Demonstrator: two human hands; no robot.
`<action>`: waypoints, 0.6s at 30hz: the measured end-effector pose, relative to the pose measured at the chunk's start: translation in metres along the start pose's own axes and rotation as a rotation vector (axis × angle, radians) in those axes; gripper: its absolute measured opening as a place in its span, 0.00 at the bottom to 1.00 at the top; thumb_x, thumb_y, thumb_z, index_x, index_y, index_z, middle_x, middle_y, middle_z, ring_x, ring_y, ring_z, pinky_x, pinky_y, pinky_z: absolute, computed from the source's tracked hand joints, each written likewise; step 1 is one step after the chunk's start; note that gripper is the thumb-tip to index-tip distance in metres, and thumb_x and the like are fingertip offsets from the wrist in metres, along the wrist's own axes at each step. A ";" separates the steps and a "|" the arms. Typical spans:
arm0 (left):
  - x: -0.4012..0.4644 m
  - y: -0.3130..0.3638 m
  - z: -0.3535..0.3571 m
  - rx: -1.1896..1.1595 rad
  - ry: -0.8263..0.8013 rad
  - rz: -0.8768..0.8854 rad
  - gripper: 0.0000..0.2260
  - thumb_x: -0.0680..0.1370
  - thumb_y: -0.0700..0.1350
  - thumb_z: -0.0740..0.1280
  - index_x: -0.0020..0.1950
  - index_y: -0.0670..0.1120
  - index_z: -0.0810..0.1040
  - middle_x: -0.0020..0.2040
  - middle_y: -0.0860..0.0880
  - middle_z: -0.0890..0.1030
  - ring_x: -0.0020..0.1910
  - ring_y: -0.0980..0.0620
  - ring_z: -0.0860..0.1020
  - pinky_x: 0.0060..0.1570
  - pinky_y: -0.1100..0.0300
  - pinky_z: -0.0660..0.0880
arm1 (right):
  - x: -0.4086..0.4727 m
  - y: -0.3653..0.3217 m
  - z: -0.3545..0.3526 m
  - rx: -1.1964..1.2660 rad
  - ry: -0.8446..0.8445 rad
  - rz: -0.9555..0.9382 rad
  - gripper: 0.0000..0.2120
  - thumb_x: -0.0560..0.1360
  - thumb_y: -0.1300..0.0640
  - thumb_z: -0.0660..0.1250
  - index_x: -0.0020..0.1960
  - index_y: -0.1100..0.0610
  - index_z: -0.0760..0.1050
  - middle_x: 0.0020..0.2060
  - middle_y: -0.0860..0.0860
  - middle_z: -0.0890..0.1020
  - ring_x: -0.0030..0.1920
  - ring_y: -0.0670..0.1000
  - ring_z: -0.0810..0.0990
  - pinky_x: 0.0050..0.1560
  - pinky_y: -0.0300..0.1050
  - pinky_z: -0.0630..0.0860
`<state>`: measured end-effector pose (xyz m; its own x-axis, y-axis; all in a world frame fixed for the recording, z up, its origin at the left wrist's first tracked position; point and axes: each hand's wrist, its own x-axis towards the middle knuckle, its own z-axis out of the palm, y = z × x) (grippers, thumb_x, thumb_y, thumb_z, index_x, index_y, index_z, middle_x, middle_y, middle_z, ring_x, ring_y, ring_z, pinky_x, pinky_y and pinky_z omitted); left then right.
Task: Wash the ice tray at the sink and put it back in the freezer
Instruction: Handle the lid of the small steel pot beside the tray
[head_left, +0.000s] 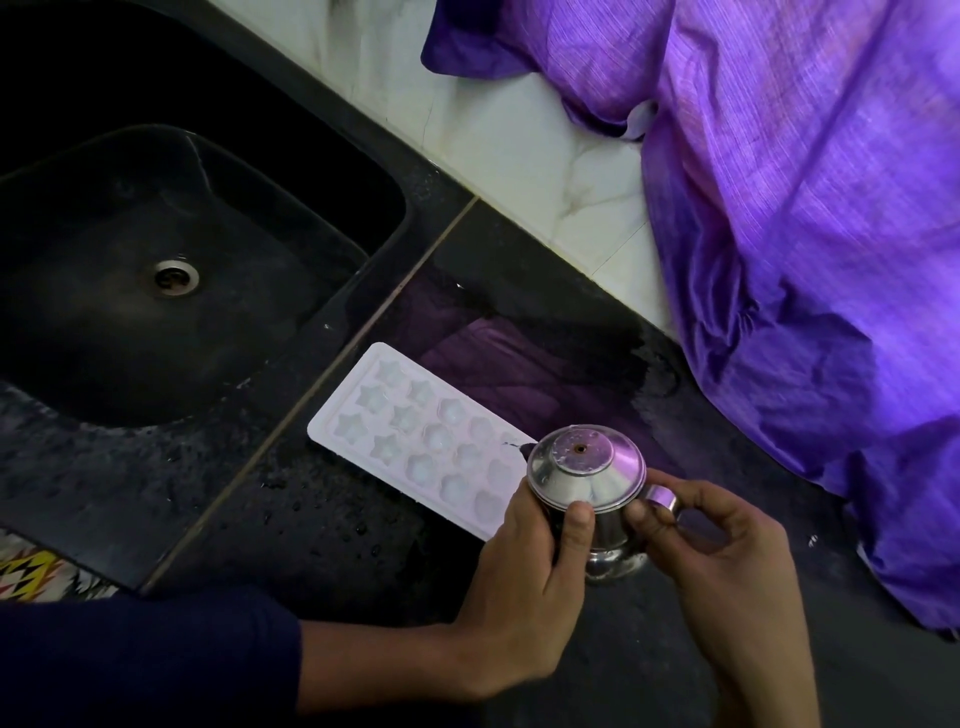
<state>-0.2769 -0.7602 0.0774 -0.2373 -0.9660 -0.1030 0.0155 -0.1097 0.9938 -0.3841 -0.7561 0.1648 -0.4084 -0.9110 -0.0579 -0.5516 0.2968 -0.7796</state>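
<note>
A white ice tray (415, 431) with star-shaped and round cups lies flat on the black counter, just right of the sink. At its near right end I hold a small steel jug (587, 473) with a lid and a short spout over the tray's corner. My left hand (524, 587) grips the jug's body from the left, thumb on its side. My right hand (727, 566) pinches the jug's handle with thumb and fingers. The dark sink (270, 171) with its metal drain (176, 278) lies to the upper left.
Purple cloth (805, 208) hangs over the right side and rests on the counter's right part. A white tiled wall (519, 145) runs behind the wet black counter (322, 519). A patterned fabric corner (31, 571) shows at the lower left.
</note>
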 end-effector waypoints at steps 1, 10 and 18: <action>0.000 0.000 0.000 -0.001 -0.001 0.000 0.27 0.74 0.63 0.48 0.71 0.55 0.62 0.65 0.60 0.72 0.63 0.64 0.70 0.62 0.69 0.66 | 0.000 0.000 0.000 -0.001 -0.003 -0.001 0.10 0.67 0.62 0.75 0.40 0.47 0.83 0.35 0.44 0.86 0.36 0.39 0.83 0.49 0.46 0.80; -0.001 0.000 0.000 0.003 -0.018 0.001 0.28 0.75 0.65 0.48 0.71 0.55 0.62 0.64 0.60 0.73 0.63 0.64 0.71 0.62 0.66 0.67 | -0.001 0.001 -0.003 0.004 -0.009 -0.032 0.10 0.66 0.63 0.75 0.41 0.48 0.83 0.35 0.42 0.85 0.36 0.39 0.83 0.41 0.32 0.78; -0.001 0.005 -0.001 0.037 -0.004 0.031 0.27 0.76 0.62 0.50 0.73 0.53 0.60 0.66 0.58 0.72 0.64 0.61 0.71 0.64 0.59 0.68 | -0.002 0.006 -0.003 0.075 -0.020 -0.034 0.10 0.66 0.64 0.74 0.41 0.49 0.83 0.35 0.45 0.86 0.34 0.39 0.83 0.36 0.29 0.76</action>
<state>-0.2752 -0.7600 0.0820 -0.2415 -0.9677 -0.0718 -0.0128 -0.0708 0.9974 -0.3886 -0.7519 0.1618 -0.3754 -0.9259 -0.0420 -0.5084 0.2436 -0.8260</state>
